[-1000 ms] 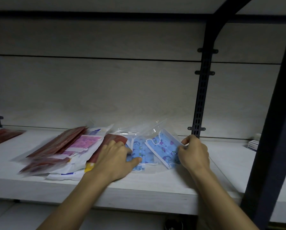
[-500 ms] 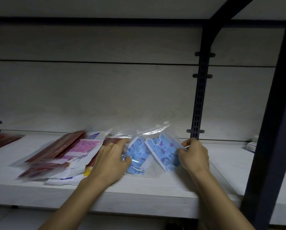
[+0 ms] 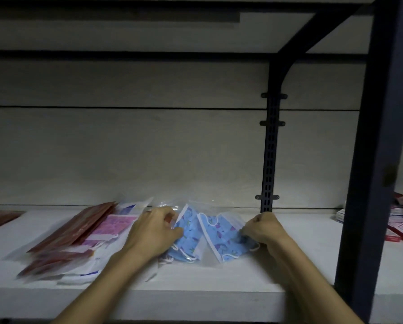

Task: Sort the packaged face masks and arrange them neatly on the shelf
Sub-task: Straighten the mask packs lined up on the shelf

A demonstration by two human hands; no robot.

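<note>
White shelf [image 3: 219, 274] spanning the lower frame, with a dark upright post [image 3: 378, 160] at right and a slotted rail [image 3: 269, 160] against the back wall. Pile of red and pink mask packs [image 3: 83, 237] at lower left. Two clear bags of blue printed masks [image 3: 209, 235] lean side by side at lower centre. Left hand [image 3: 152, 232], fingers curled, grips the left bag's edge. Right hand [image 3: 263, 229], fingers curled tight, pinches the right bag's edge. Small red-and-white boxes [image 3: 401, 223] lie at the far right.
</note>
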